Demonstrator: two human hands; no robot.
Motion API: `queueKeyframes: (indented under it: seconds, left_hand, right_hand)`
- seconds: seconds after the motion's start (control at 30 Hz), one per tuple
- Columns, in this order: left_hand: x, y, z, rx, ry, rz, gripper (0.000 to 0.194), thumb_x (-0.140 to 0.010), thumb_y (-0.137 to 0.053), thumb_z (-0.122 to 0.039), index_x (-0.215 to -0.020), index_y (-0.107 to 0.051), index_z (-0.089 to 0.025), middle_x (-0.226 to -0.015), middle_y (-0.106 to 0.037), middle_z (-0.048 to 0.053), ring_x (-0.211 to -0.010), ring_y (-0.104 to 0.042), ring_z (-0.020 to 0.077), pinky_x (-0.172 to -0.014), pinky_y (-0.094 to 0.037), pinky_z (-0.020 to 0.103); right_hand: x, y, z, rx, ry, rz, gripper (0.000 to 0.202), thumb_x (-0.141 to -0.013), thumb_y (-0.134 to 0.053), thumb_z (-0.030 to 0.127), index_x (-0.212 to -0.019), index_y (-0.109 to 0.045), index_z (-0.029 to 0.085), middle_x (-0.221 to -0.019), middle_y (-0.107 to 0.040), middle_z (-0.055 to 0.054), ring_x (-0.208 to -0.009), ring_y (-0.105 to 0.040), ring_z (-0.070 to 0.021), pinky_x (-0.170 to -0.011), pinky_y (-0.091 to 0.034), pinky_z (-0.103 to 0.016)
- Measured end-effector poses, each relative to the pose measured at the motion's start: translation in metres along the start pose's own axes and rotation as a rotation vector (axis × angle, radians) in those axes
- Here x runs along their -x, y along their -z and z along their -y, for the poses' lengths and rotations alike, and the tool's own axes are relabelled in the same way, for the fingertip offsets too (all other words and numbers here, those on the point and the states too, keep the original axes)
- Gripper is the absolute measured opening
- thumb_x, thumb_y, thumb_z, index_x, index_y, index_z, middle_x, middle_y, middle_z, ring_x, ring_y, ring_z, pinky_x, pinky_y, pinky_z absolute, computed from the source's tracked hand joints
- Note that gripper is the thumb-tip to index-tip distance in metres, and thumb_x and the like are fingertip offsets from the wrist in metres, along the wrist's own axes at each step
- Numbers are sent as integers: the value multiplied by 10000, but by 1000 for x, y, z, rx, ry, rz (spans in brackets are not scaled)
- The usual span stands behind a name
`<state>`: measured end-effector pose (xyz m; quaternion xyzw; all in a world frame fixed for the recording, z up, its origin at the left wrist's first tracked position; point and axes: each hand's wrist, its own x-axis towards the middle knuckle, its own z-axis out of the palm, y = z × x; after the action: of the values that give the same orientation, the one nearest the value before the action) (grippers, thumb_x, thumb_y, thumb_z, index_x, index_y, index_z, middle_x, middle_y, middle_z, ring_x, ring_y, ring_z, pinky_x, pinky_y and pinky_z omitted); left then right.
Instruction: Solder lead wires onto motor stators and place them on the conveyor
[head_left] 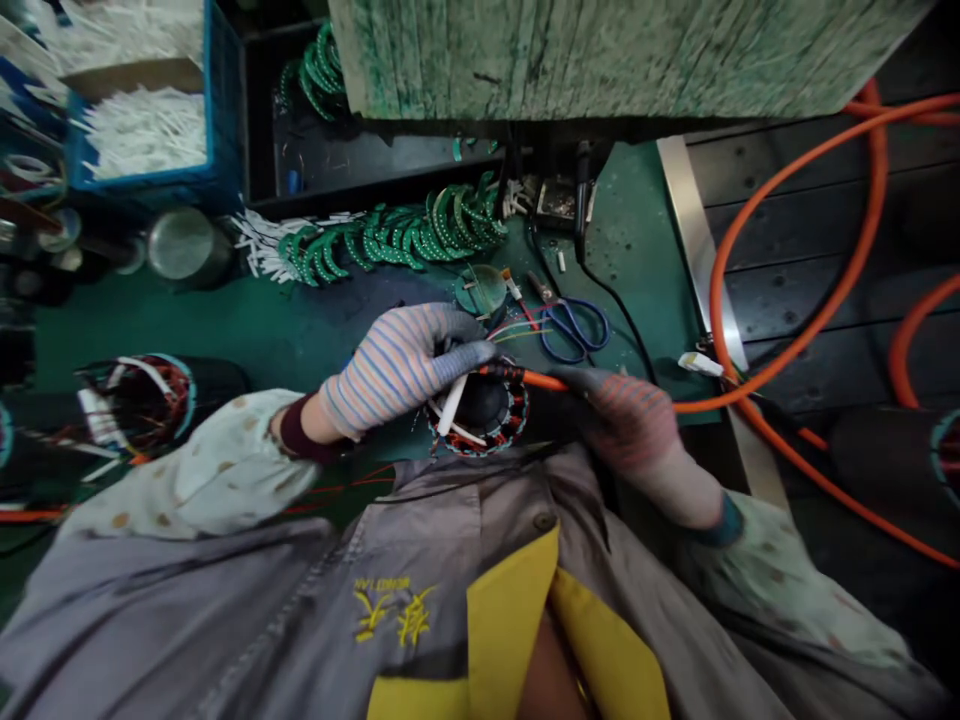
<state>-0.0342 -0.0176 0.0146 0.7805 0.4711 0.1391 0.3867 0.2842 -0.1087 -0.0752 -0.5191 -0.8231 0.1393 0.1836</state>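
Note:
Both my hands wear striped gloves with dark fingertips. My left hand (pixel 420 360) is closed, its thumb and fingers pinching the thin coloured wires (pixel 521 328) that come out of the orange cable. My right hand (pixel 630 415) wraps round the orange cable (pixel 544 381) itself, slightly blurred. Beneath them is a motor stator (pixel 517 420), a round ring with copper windings and a light blue edge. A white sleeve (pixel 451 405) sticks up from its left side. Blue-handled scissors (pixel 574 330) lie just beyond the wires.
Green crescent-shaped circuit boards (pixel 405 232) lie in a row at the back, beside white sleeves (pixel 262 240). A blue crate (pixel 217 120) stands back left, near a metal tin (pixel 187 245). Another stator (pixel 180 395) lies left. Orange cable loops (pixel 862 250) hang right of the table's metal edge (pixel 697 230).

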Motion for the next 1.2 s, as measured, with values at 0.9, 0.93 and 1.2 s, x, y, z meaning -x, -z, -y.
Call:
queueKeyframes:
  seconds: [0.9,0.93,1.2]
  left_hand:
    - [-16,-16,52,-435,-202,-342,448,-1291,-526,-472,-1414,-823,-161,-1443,-865,162,-1416,-796,337,-1304,-612,464]
    - [-16,-16,52,-440,-193,-333,448,-1291,-526,-471,-1416,-827,-164,-1455,-864,159,-1422,-796,338,-1309,-611,464]
    - [-20,-18,46,-438,-196,-319,409,-1282,-579,-436,-1433,-842,-162,-1379,-859,146,-1323,-796,328,-1234,-626,435]
  right_hand:
    - [-121,3,17,-252,-133,8,336,-1117,-753,398,-1332,-918,198,-1290,-944,-122,-1174,-880,-333,-1104,-669,-427]
    - [-120,4,19,-249,-114,35,321,-1105,-764,396,-1287,-931,191,-1270,-948,-128,-1163,-879,-336,-1096,-669,-428]
    - [-100,20,0,-351,-108,202,314,-1078,-813,482,-1113,-968,211,-1050,-951,-99,-938,-865,-283,-918,-647,-369]
